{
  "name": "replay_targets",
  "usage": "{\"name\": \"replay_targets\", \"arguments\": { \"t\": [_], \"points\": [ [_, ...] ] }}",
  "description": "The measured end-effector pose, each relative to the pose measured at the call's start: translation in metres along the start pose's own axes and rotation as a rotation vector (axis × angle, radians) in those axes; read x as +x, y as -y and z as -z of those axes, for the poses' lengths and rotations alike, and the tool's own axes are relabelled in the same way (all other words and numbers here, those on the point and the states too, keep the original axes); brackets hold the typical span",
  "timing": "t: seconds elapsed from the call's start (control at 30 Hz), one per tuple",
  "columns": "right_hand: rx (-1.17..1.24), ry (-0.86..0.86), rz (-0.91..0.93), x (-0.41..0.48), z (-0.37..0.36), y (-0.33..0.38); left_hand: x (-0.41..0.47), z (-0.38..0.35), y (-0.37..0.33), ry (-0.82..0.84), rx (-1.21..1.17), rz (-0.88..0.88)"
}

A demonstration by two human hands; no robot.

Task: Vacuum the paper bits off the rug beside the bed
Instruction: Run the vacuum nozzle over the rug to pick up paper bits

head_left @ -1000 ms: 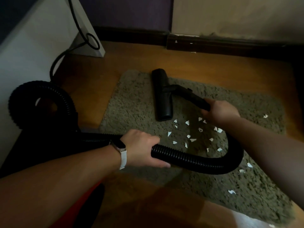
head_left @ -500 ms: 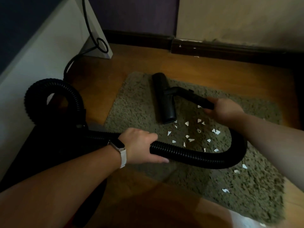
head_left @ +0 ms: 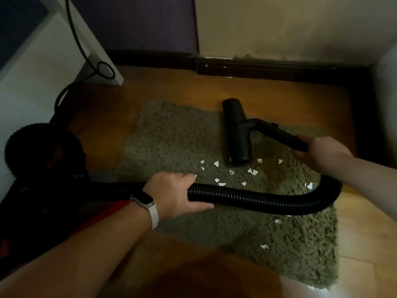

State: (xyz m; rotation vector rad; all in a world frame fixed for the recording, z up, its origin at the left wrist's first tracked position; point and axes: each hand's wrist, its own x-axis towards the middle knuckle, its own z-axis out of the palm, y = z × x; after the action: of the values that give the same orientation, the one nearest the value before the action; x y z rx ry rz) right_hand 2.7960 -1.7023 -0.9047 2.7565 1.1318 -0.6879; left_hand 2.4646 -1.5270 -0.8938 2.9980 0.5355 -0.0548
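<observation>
Hose clasped in the left hand, the rug's paper bits lie just short of the floor head; the right hand, grip closed round the wand, should draw it back slowly, flat across them.

shaggy rug, ribbed plastic hose

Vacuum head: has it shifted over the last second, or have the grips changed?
The vacuum head slid right along the rug's far edge; more bits now lie left of it. Unchanged: left hand grips the hose, right hand the wand.
</observation>
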Motion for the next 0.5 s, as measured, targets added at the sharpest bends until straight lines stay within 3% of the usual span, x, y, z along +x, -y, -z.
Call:
{"name": "replay_targets", "arguments": {
  "t": [0.2,0.5],
  "points": [
    [0.005,0.032,-0.049,0.001,-0.024,-0.030,0.010,-0.020,-0.016,-0.017,-0.050,-0.042],
    [0.070,0.157,0.197,0.012,-0.035,0.004,-0.004,-0.029,-0.006,0.049,-0.028,-0.029]
  ]
}}
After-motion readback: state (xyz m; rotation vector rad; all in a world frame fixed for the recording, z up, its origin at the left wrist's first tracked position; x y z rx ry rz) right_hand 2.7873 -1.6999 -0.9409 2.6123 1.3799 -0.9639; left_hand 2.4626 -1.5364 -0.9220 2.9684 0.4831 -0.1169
